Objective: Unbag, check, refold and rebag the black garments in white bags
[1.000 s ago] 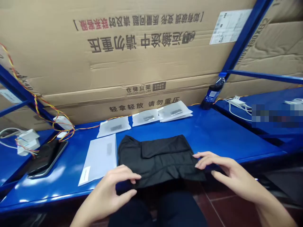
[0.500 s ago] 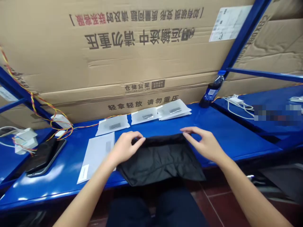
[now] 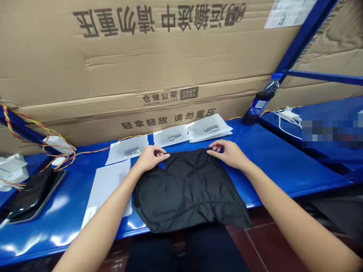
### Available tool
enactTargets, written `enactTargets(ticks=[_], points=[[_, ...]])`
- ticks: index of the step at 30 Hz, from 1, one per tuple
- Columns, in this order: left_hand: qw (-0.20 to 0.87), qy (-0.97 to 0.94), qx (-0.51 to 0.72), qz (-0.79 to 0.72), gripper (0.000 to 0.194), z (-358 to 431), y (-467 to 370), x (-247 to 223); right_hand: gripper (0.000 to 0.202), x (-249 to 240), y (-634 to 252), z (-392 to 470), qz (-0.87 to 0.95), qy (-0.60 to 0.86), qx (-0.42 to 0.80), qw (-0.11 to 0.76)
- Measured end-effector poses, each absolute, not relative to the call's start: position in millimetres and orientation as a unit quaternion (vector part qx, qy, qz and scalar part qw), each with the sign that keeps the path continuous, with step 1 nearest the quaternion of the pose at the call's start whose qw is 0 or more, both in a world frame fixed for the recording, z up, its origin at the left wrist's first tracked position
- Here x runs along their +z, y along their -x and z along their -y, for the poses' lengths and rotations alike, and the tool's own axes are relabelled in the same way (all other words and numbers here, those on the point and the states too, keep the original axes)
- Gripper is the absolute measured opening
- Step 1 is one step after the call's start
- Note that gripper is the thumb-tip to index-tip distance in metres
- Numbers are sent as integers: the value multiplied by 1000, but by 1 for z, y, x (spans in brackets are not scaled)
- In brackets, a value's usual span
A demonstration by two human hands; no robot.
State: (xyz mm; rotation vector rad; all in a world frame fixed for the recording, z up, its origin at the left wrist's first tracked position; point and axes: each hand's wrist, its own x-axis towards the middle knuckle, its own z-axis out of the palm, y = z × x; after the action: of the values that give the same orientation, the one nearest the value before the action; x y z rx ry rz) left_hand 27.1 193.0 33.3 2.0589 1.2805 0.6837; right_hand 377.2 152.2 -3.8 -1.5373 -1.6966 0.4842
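Cloth [image 3: 193, 192], black and wrinkled, lies spread on the blue worktop [image 3: 278, 166], its near side reaching past the front edge. Left hand [image 3: 153, 156] at the far-left corner: thumb and fingers pinched together on the fabric, next to no gap. Right hand [image 3: 227, 153] at the far-right corner, same pinch, fingers closed on the edge. Far edge runs between the two hands. Large white packet [image 3: 106, 185] sits just left of the cloth, partly behind the left forearm. Row of small packets behind: left packet [image 3: 120, 151], middle packet [image 3: 167, 136], right packet [image 3: 204, 130], the last doubled up. Bottle [image 3: 257, 107], dark with blue cap and label, stands back right. Stacked black devices [image 3: 31, 192] at far left, near tangled red-yellow wires [image 3: 70, 155]. Printed cardboard [image 3: 181, 56] backs the worktop.
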Motion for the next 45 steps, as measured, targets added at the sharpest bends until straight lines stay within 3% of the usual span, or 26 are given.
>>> enactTargets(ticks=[4,10,13,16,19,22,26,30,32,36,40,42,45], points=[[317,-769,270,-485,45,-197,-30,32,31,-2,-378,-158,660,604,194,401],[333,-769,298,-457,48,-180,-26,66,51,22,-377,-135,603,559,301,482],[314,-792,300,-428,31,-148,-18,88,50,31,-385,-102,614,547,289,490],[251,-859,241,-375,11,-112,-10,90,33,31,-393,-68,680,521,251,450],[171,-911,182,-328,25,-81,-4,75,22,26,-396,-39,769,480,216,362],[63,-925,205,-315,31,-53,2,62,28,21,-394,-10,807,471,163,316],[-45,-922,245,-297,25,-8,12,51,46,2,-394,29,838,460,84,281],[-127,-919,279,-246,25,25,24,35,49,-22,-397,51,840,422,31,340],[-119,-909,316,-245,30,28,28,33,44,-21,-395,52,815,433,55,382],[19,-837,395,-379,14,2,20,47,19,0,-382,32,691,533,158,462],[166,-747,364,-531,30,-51,2,61,48,8,-372,-5,569,611,273,478],[162,-758,287,-563,29,-73,-4,60,59,6,-370,-19,566,633,283,446],[118,-771,232,-581,25,-87,-6,52,60,3,-366,-27,598,670,226,377]])
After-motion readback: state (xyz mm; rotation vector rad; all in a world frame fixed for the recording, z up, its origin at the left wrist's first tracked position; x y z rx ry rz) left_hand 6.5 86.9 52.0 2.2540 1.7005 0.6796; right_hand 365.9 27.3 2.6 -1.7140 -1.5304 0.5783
